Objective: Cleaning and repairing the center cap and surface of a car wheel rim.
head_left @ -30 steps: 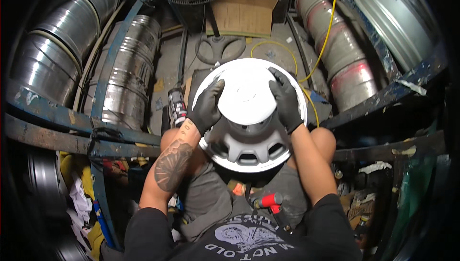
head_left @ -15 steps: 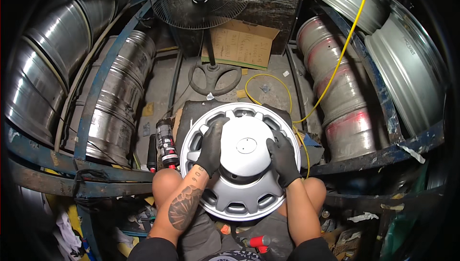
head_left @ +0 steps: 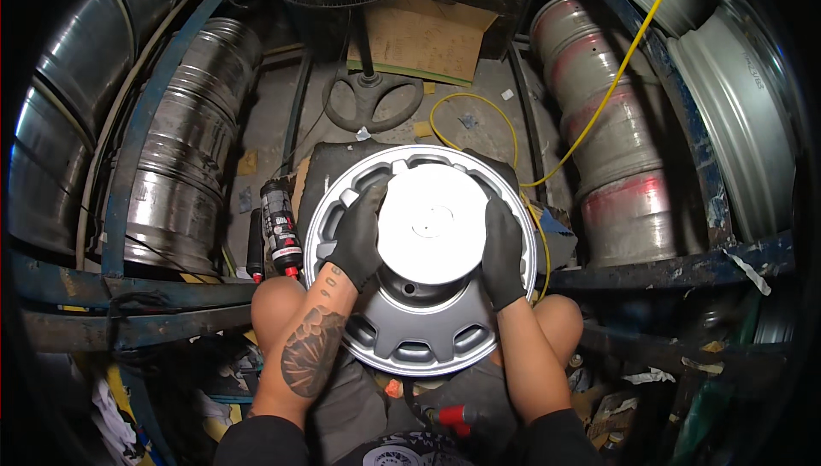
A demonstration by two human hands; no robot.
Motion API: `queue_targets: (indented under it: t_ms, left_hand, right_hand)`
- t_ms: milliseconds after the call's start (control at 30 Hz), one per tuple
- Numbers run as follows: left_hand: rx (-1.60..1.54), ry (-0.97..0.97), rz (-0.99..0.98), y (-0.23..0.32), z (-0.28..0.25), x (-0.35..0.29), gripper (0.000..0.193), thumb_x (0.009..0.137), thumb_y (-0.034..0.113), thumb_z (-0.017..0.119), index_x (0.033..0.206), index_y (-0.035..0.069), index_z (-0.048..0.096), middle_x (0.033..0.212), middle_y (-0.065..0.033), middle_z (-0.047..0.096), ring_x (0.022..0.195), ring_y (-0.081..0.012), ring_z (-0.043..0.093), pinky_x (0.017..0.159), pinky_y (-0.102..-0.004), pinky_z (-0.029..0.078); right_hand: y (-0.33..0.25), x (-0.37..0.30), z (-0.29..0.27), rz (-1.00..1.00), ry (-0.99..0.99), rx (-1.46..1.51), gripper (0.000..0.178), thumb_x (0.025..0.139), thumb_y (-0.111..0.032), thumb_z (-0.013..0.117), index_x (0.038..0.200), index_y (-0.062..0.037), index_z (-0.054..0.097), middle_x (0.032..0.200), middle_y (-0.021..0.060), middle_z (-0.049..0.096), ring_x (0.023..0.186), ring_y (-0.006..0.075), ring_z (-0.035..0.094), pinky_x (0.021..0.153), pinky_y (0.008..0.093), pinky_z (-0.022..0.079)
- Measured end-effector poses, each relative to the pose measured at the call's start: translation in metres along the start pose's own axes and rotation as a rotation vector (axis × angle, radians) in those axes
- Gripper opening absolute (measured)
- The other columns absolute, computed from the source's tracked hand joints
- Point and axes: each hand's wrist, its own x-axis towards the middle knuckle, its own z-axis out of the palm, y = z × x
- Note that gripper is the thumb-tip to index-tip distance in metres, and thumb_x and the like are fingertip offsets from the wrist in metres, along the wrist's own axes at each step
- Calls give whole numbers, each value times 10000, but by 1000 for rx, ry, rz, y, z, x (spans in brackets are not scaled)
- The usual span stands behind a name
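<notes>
Over the silver wheel [head_left: 419, 327], both hands' [head_left: 356, 242] [head_left: 503, 252] fingers around the cap [head_left: 432, 224], now glare-white.

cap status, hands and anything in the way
Left hand, right hand holding cap by opposite sides. Cap over wheel centre, seating unclear. Red tool nearby, apart from wheel, not in the way.

I am remotely viewing a grey floor [head_left: 278, 98] stretching between blue metal racks [head_left: 160, 81], where wheel rims [head_left: 184, 128] are lining both sides. A pedestal fan [head_left: 365, 43] is standing ahead, cardboard [head_left: 428, 38] is resting behind its pole, and light is glinting off the rims.
</notes>
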Motion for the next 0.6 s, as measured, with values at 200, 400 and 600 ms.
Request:
queue_targets:
  t_ms: [200, 400, 600]
  left_hand:
    - [100, 55, 97, -15, -9, 9, 388, 1078, 279, 528, 1316, -13, 619, 1204, -98, 691, 1080, -170, 667, 961, -296, 535]
    - [-74, -9, 230, -19, -19, 14, 358, 1095, 241, 493, 1311, -21, 606, 1231, -108, 680, 1085, -168, 665, 950, -297, 544]
    - [-3, -23, 361, -17, -16, 9, 353, 1103, 238, 475, 1311, -18, 601, 1247, -110, 673, 1106, -171, 664, 951, -296, 553]
  right_hand:
    - [13, 12, -9, -256, 79, -172, 321, 1026, -131, 470, 1260, 47, 597, 1235, 253, 631, 1147, 356, 633, 1035, 413, 464]
    - [11, 19, -32, 235, 319, 729, 321, 1062, -252, 431, 922, -4, 581, 912, 147, 669, 872, 242, 711, 830, 330, 549]
    - [-5, 3, -24, 263, 152, 402, 448, 1077, -428, 505, 816, -67, 553, 703, 51, 570, 747, 170, 654, 668, 309, 481]
